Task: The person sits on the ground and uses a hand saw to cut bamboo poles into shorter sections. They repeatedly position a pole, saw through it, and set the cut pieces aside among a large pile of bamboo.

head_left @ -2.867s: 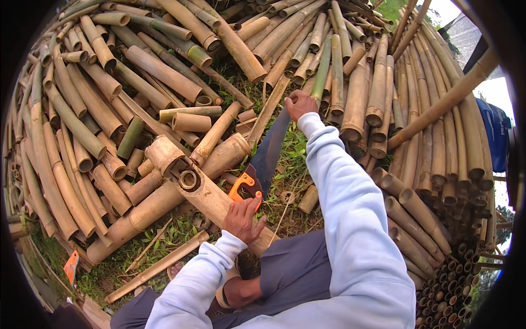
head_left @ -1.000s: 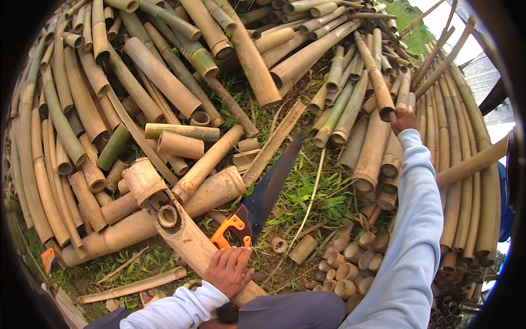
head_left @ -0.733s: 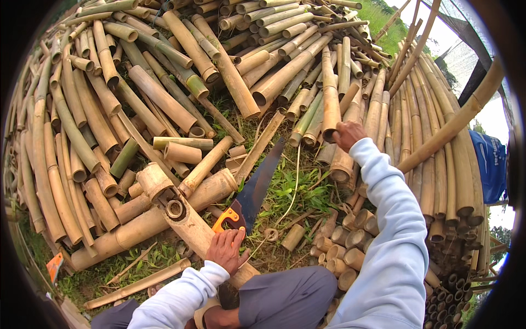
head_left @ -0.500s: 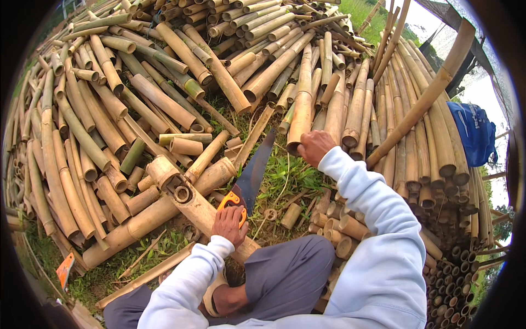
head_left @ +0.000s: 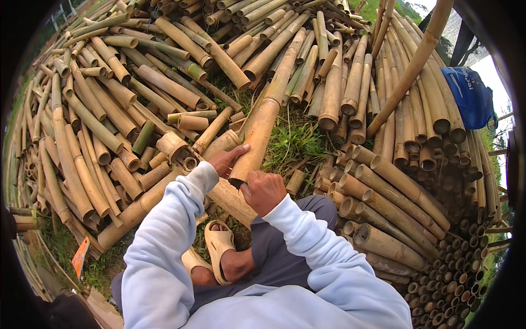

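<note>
Holding a chunky bamboo pole [head_left: 264, 122] mid-scene, slanting from near to far right. Looks smooth, warm tan with browner blotches, ringed by a joint partway up, bit duller beyond that. Dark hollow mouth at the near end. Grasping that rim with the right hand [head_left: 264, 192], fingers curled, and the left side with the left hand [head_left: 224, 160]. Hanging over the log [head_left: 231, 201]; can't tell if touching.
</note>
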`<state>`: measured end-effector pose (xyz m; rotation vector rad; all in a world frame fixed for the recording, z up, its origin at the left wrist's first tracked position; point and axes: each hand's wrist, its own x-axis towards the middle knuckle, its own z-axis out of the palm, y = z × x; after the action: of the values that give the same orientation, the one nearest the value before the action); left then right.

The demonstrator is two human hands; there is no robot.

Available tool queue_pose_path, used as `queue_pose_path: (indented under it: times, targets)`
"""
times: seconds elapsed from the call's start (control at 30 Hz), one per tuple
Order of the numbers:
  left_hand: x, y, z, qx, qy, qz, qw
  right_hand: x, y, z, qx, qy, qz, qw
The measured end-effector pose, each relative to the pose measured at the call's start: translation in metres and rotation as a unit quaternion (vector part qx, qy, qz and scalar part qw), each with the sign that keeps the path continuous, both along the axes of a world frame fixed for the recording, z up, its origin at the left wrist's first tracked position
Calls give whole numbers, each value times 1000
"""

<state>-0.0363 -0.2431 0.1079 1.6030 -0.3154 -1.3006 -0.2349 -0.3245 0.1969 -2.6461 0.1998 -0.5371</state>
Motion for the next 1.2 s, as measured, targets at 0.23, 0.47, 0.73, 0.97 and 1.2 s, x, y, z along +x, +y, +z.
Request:
queue_pose_path:
  times: [0.23,0.47,0.73,0.97,1.2]
  targets:
    - [-12,27,54,107,-100,-137,980,-22,92,-34,19,37,73,996]
    - [17,158,113,336,-395,-208,830,-19,122,-23,125,43,155,979]
    - [-19,322,140,401,-542,-144,725,-30,75,-38,182,49,75,979]
    - [-79,420,103,439,-664,-106,596,-54,71,-52,183,127,48,974]
    - [-107,564,42,617,-604,-9,505,-55,67,-62,197,140,44,969]
